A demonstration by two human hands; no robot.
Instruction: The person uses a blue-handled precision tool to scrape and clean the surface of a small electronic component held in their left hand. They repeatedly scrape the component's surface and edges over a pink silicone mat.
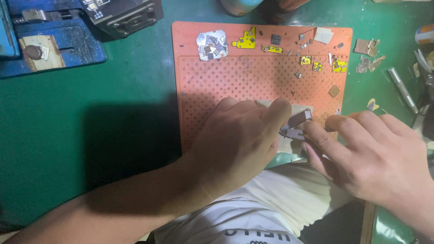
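The left hand (239, 135) is pressing flat on a pale board (296, 110) on the orange mat (253, 77); the right hand (375, 149) is seemingly pinching a small dark part (299, 119) between both hands.

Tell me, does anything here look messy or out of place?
Yes. Small loose parts lie scattered along the top of the orange perforated mat, and a few scraps have strayed onto the green table at its right. Both hands, left hand and right hand, meet at a small flat piece.
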